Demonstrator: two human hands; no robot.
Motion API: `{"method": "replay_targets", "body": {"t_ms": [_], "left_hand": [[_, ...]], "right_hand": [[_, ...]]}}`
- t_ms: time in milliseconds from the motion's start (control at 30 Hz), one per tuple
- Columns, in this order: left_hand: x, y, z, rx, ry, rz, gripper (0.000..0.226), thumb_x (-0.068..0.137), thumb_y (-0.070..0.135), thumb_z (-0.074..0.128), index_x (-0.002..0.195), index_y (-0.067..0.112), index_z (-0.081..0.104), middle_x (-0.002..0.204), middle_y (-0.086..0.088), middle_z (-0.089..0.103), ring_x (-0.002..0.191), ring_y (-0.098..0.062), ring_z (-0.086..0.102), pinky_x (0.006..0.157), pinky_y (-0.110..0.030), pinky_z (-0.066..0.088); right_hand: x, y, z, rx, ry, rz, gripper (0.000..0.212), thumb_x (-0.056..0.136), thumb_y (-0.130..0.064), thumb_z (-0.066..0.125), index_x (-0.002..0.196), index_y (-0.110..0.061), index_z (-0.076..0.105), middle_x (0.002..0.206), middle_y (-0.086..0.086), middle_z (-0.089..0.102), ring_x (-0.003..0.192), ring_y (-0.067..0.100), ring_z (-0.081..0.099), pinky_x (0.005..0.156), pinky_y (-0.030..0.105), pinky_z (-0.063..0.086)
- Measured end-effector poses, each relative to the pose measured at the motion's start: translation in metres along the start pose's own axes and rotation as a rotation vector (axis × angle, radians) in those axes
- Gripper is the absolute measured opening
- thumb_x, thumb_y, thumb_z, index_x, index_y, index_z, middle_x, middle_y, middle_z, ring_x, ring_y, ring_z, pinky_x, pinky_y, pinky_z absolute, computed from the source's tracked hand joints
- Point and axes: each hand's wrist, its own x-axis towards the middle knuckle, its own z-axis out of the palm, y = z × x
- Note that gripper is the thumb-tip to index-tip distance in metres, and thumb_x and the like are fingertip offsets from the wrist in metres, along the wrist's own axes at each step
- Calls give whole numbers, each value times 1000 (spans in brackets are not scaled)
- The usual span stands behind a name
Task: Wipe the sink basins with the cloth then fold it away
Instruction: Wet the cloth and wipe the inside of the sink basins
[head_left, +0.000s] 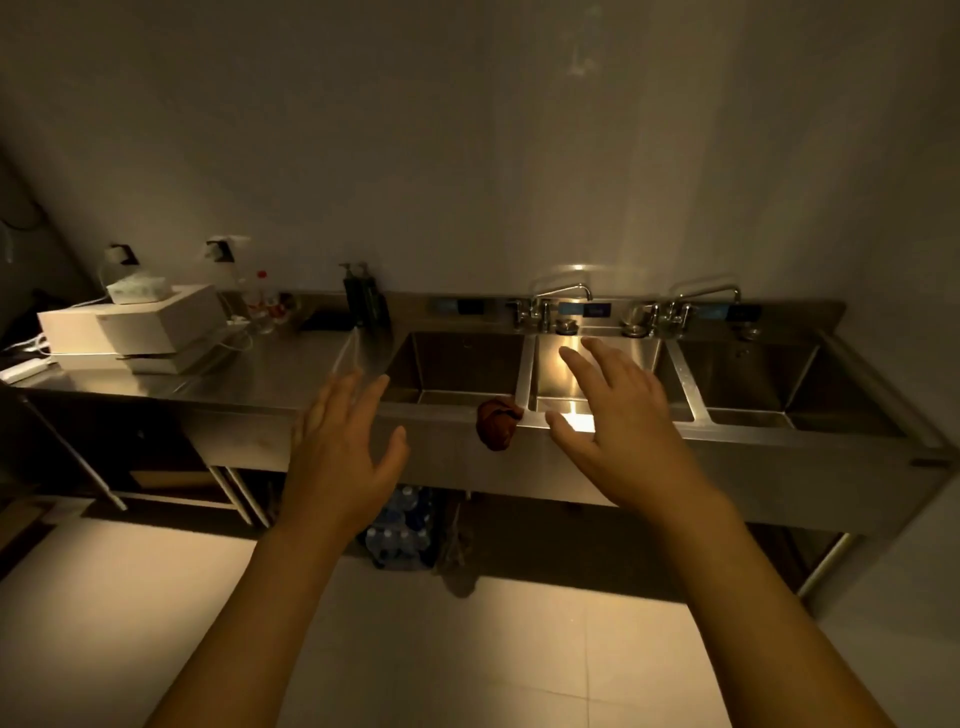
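A steel sink unit with three basins runs along the wall: left basin (457, 364), middle basin (550, 364), right basin (748, 379). A crumpled reddish-brown cloth (498, 422) hangs over the front rim between the left and middle basins. My left hand (345, 447) is raised in front of the counter with fingers straight and spread, left of the cloth, holding nothing. My right hand (618, 415) is stretched out over the front of the middle basin, fingers spread, just right of the cloth and not touching it.
Two faucets (561, 299) (711, 296) stand behind the basins. Dark pump bottles (366, 301) sit at the back of the counter. White boxes and a tissue pack (135, 322) fill the counter's left end. Water bottles (400, 530) are stored under the sink on the tiled floor.
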Motion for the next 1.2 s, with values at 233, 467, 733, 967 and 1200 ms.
{"method": "replay_targets", "body": {"t_ms": [233, 467, 733, 967, 1200], "left_hand": [[36, 3, 62, -69, -57, -44, 67, 95, 55, 42, 155, 26, 40, 163, -4, 35, 153, -28, 25, 121, -57, 27], [67, -27, 118, -132, -100, -98, 66, 95, 53, 43, 155, 25, 40, 162, -5, 35, 153, -29, 24, 120, -58, 28], [142, -101, 189, -200, -178, -134, 67, 95, 54, 42, 156, 28, 36, 165, -3, 31, 155, -26, 21, 121, -58, 27], [198, -161, 240, -277, -279, -158, 66, 94, 55, 42, 155, 30, 35, 164, -2, 32, 154, -25, 20, 120, -61, 29], [238, -206, 263, -329, -305, -191, 63, 99, 48, 51, 157, 29, 34, 166, -2, 29, 156, -24, 15, 123, -59, 24]], "right_hand": [[30, 42, 37, 14, -66, 54, 69, 96, -61, 44, 157, -37, 23, 167, -4, 19, 155, 23, 17, 123, 59, 21], [70, 58, 90, -2, -116, 91, 68, 97, -58, 47, 157, -36, 26, 165, -4, 23, 153, 21, 20, 124, 53, 19], [148, 65, 171, -81, -284, 131, 68, 99, -59, 45, 158, -36, 22, 168, -4, 16, 156, 22, 13, 125, 56, 17], [216, 57, 230, -114, -383, 180, 69, 98, -60, 44, 158, -37, 19, 169, -3, 14, 157, 23, 9, 125, 59, 14], [260, 60, 279, -132, -388, 182, 69, 94, -65, 40, 155, -40, 20, 167, -4, 20, 155, 23, 16, 124, 58, 19]]}}
